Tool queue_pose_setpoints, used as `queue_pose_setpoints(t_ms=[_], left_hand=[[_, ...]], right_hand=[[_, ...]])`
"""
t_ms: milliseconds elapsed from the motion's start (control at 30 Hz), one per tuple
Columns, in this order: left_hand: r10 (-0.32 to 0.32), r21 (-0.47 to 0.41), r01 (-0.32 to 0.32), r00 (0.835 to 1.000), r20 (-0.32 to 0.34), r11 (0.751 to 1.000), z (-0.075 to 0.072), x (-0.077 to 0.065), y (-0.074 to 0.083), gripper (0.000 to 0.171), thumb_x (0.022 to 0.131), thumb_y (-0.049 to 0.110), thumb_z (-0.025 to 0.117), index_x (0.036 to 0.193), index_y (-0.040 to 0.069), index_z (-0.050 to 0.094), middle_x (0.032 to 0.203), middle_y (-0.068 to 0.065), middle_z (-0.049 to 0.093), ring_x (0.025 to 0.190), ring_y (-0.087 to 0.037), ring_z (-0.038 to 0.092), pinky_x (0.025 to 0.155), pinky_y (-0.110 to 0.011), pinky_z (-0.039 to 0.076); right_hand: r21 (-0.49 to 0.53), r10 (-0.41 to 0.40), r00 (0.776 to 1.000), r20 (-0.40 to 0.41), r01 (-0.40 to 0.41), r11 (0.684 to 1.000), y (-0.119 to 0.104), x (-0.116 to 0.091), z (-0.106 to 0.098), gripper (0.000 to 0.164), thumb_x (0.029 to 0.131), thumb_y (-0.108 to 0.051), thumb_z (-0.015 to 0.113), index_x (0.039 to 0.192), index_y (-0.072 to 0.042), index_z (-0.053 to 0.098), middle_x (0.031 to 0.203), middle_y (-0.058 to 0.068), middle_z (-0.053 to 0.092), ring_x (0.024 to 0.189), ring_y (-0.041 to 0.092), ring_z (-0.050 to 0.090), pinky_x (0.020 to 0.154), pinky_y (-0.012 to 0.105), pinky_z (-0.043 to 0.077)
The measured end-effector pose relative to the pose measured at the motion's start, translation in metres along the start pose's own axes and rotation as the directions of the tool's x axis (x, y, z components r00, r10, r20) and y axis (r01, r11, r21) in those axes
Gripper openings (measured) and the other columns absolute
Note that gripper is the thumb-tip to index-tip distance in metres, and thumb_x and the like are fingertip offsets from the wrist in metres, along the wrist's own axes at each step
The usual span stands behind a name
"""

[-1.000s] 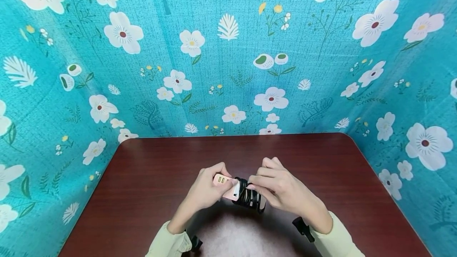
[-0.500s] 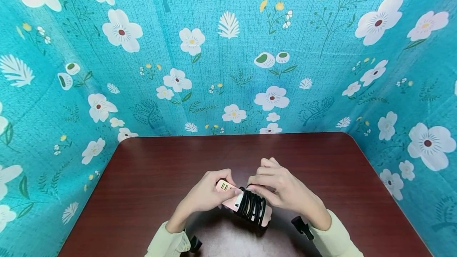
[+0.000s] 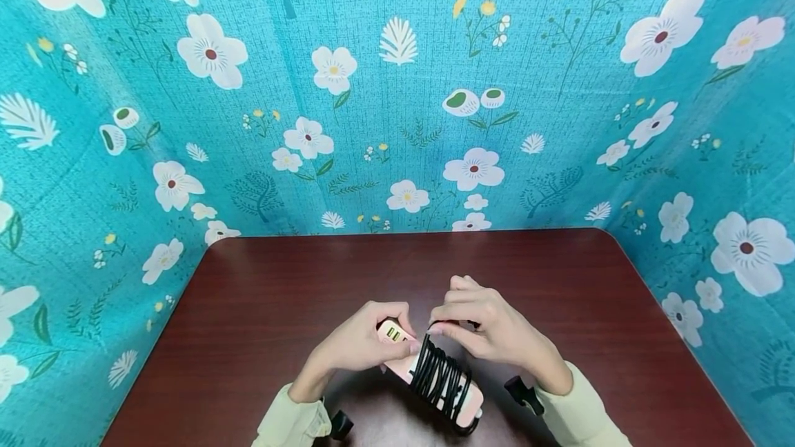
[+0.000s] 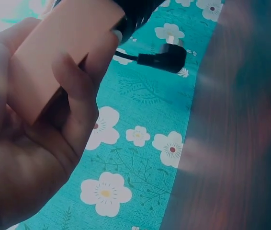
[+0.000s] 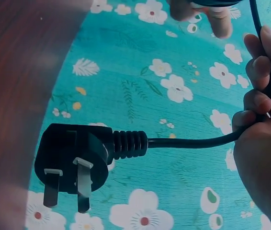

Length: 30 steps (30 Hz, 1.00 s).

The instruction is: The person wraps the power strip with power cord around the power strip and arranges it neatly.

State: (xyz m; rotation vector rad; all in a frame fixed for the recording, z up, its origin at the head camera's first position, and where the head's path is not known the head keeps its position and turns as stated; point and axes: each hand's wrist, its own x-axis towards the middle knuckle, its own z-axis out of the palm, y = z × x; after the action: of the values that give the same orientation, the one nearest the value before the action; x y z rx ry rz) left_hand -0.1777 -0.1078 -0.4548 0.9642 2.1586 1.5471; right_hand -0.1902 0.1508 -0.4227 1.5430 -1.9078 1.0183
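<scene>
A pink and white power strip (image 3: 473,403) with USB ports at one end is tilted above the table. Black cord (image 3: 439,379) is wound round its middle in several loops. My left hand (image 3: 365,338) grips the port end, thumb on top, and in the left wrist view its fingers curl round the strip's smooth pink side. The cord's free end runs through my right hand (image 3: 491,323), pinched between thumb and curled fingers. From that hand the black plug (image 5: 73,158) hangs free, its flat metal pins showing in the right wrist view.
Beneath the hands lies a dark red-brown table (image 3: 279,288) with rounded far corners. A turquoise flowered cloth (image 3: 397,123) rises behind it and along both sides. Each wrist wears a black camera mount (image 3: 524,394) beside a pale sleeve (image 3: 584,409).
The power strip's far end has swung down and toward me, showing more of its wound side. My left hand has shifted slightly right and down. The right hand keeps its pinch on the cord.
</scene>
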Motion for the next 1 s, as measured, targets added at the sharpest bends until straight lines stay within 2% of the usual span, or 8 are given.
queue_pose_setpoints(t_ms=[233, 467, 600, 733, 900, 1000], left_hand=[[0.084, -0.034, -0.082, 0.995, 0.047, 0.996, 0.002, 0.0, 0.002, 0.013, 0.093, 0.012, 0.076, 0.088, 0.015, 0.065, 0.07, -0.005, 0.062, 0.052, 0.003, 0.054, 0.041, -0.025, 0.05], [0.145, -0.066, -0.141, 0.988, 0.056, 0.988, 0.002, 0.0, 0.002, 0.01, 0.094, 0.01, 0.075, 0.09, 0.012, 0.066, 0.073, -0.01, 0.064, 0.055, 0.004, 0.054, 0.042, -0.023, 0.05], [0.16, -0.079, -0.157, 0.986, 0.042, 0.985, 0.003, 0.0, 0.004, 0.011, 0.093, 0.009, 0.076, 0.09, 0.01, 0.066, 0.073, -0.013, 0.064, 0.057, 0.004, 0.054, 0.043, -0.021, 0.049], [0.188, -0.088, -0.187, 0.982, 0.008, 0.978, 0.006, -0.001, 0.007, 0.01, 0.092, 0.008, 0.077, 0.09, 0.009, 0.066, 0.074, -0.015, 0.063, 0.059, 0.005, 0.055, 0.043, -0.021, 0.049], [0.249, -0.093, -0.25, 0.968, -0.023, 0.964, 0.009, -0.002, 0.01, 0.011, 0.09, 0.005, 0.077, 0.091, 0.008, 0.067, 0.077, -0.016, 0.063, 0.063, 0.006, 0.055, 0.045, -0.021, 0.05], [0.296, -0.103, -0.298, 0.955, -0.037, 0.949, 0.01, -0.002, 0.01, 0.013, 0.089, 0.001, 0.077, 0.092, 0.007, 0.066, 0.078, -0.017, 0.063, 0.067, 0.006, 0.056, 0.047, -0.02, 0.051]], right_hand=[[0.123, 0.012, 1.0, 0.003, -0.013, 0.992, 0.005, -0.004, 0.004, 0.007, 0.096, -0.01, 0.076, 0.098, -0.016, 0.075, 0.068, -0.01, 0.055, 0.069, 0.006, 0.033, 0.07, 0.02, 0.031], [0.177, 0.03, 0.999, 0.014, -0.032, 0.984, 0.007, -0.006, 0.004, 0.01, 0.095, -0.009, 0.076, 0.099, -0.019, 0.075, 0.068, -0.01, 0.055, 0.07, 0.005, 0.032, 0.068, 0.02, 0.03], [0.229, 0.072, 0.997, 0.024, -0.075, 0.971, 0.01, -0.01, 0.005, 0.016, 0.092, -0.006, 0.079, 0.101, -0.019, 0.076, 0.069, -0.01, 0.057, 0.07, 0.004, 0.033, 0.067, 0.021, 0.031], [0.303, 0.132, 0.991, 0.035, -0.136, 0.943, 0.013, -0.017, 0.01, 0.021, 0.089, -0.001, 0.079, 0.102, -0.018, 0.077, 0.07, -0.008, 0.057, 0.07, 0.003, 0.036, 0.066, 0.022, 0.033], [0.35, 0.172, 0.984, 0.033, -0.173, 0.921, 0.017, -0.026, 0.015, 0.021, 0.09, 0.0, 0.078, 0.103, -0.016, 0.077, 0.069, -0.007, 0.054, 0.07, 0.003, 0.038, 0.062, 0.019, 0.035], [0.36, 0.185, 0.982, 0.027, -0.182, 0.915, 0.017, -0.027, 0.015, 0.02, 0.091, -0.001, 0.077, 0.104, -0.016, 0.076, 0.07, -0.006, 0.053, 0.07, 0.004, 0.04, 0.061, 0.018, 0.036]])
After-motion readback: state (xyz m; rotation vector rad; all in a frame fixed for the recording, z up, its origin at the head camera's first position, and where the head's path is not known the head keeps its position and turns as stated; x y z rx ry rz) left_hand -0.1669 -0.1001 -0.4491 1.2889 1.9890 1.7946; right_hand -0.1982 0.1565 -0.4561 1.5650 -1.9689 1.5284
